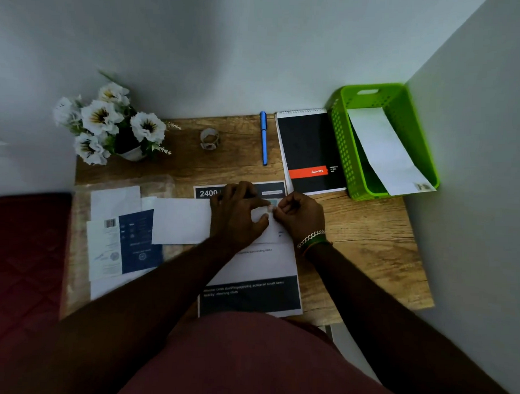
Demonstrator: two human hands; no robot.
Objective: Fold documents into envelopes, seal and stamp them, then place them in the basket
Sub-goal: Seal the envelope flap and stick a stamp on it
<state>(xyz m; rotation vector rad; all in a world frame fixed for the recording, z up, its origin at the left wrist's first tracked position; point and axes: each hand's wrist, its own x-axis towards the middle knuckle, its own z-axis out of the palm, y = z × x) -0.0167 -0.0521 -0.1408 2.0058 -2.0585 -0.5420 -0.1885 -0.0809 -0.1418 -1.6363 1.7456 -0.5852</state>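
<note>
A white envelope (180, 220) lies across a printed document (251, 270) in the middle of the wooden desk (369, 245). My left hand (236, 216) presses down on the envelope's right part. My right hand (300, 217) meets it there, fingertips pinching a small stamp (272, 203) at the envelope's upper right corner. At the back right stands a green basket (345, 152) with one stamped white envelope (384, 151) leaning inside it. A small roll of stamps (209, 139) sits at the back of the desk.
A blue pen (263, 138) and a black spiral pad (312, 153) lie behind my hands. A pot of white flowers (108, 123) stands at the back left. More papers and a blue leaflet (124, 242) lie at the left. Walls close in behind and at the right.
</note>
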